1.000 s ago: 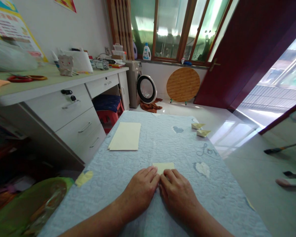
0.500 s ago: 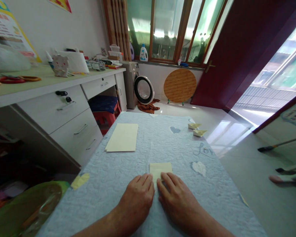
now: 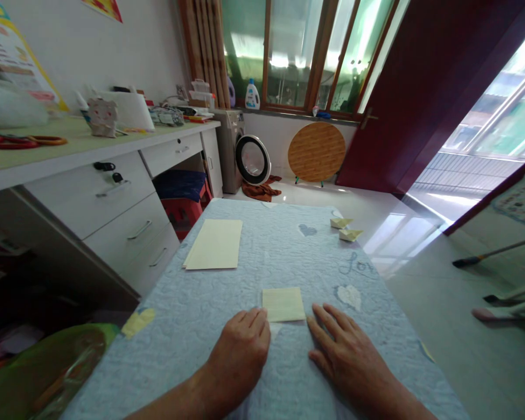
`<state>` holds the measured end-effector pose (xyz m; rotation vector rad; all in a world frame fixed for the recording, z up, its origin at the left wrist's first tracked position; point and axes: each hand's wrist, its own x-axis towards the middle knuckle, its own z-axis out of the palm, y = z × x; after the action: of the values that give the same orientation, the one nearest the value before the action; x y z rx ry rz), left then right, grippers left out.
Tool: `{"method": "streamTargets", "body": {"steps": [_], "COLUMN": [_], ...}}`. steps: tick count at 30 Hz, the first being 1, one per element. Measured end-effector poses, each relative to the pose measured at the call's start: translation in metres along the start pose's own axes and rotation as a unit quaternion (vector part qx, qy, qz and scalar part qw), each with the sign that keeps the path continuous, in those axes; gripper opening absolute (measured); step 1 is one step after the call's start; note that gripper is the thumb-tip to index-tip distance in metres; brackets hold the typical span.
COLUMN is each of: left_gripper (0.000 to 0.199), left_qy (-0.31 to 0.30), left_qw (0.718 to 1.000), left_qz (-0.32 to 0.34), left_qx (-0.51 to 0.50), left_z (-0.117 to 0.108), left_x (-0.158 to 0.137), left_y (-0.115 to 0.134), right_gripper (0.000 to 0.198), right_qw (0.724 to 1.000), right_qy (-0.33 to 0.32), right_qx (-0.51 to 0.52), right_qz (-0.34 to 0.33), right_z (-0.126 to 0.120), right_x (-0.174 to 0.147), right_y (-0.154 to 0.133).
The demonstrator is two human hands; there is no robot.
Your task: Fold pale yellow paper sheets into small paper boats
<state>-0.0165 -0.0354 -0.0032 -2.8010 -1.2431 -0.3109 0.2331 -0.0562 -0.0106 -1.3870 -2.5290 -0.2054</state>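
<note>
A small folded piece of pale yellow paper (image 3: 283, 304) lies flat on the cloth-covered table (image 3: 271, 233) in front of me. My left hand (image 3: 241, 350) is closed, its fingertips pressed together at the paper's lower left corner; the thumb is hidden. To the right of the paper, my right hand (image 3: 343, 350) lies with its fingers stretched out and slightly apart, the index fingertip close to the lower right corner and nothing held. Farther off at the left sits a stack of pale yellow sheets (image 3: 214, 244). Two folded paper boats (image 3: 350, 234) stand near the right edge.
A white desk (image 3: 114, 192) with drawers runs along the left, carrying scissors (image 3: 26, 141). A green-rimmed bin (image 3: 100, 332) stands by the table's left edge. Beyond the table are a washing machine (image 3: 230, 151) with its door open and a round wooden tabletop (image 3: 317, 151).
My right hand has slid right, off the folded paper, its fingers spreading, so the whole right side of the paper now shows. My left hand stays at the corner.
</note>
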Motion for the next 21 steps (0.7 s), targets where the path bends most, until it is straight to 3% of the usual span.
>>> {"method": "streamTargets", "body": {"steps": [3,5,7,12,17,21], "left_gripper": [0.022,0.017,0.014,0.008,0.043,0.058], "left_qy": [0.026,0.042,0.056,0.092,0.132,0.101], "left_qw": [0.999,0.998,0.995,0.976,0.963,0.960], "left_qz": [-0.011,-0.022,-0.038,-0.107,-0.163,-0.185], "left_qx": [-0.019,-0.044,-0.080,-0.164,-0.168,-0.187], "left_z": [0.001,0.000,-0.002,-0.004,0.009,0.015], "left_x": [0.002,0.004,0.007,0.014,0.016,0.016], "left_y": [-0.002,-0.004,-0.006,-0.014,-0.022,-0.026], "right_gripper": [0.030,0.009,0.010,0.036,0.056,0.059], "right_qw": [0.999,0.994,0.986,0.983,0.981,0.969], "right_qy": [-0.021,-0.071,-0.095,-0.034,-0.039,-0.035], "right_qx": [0.026,0.072,0.113,0.151,0.156,0.220], "right_qz": [0.008,0.042,0.083,0.097,0.104,0.103], "right_z": [-0.012,-0.025,-0.034,-0.021,0.008,0.012], "right_x": [0.009,0.022,0.037,0.061,0.065,0.065], "right_y": [0.004,0.004,0.002,-0.001,0.000,0.001]}}
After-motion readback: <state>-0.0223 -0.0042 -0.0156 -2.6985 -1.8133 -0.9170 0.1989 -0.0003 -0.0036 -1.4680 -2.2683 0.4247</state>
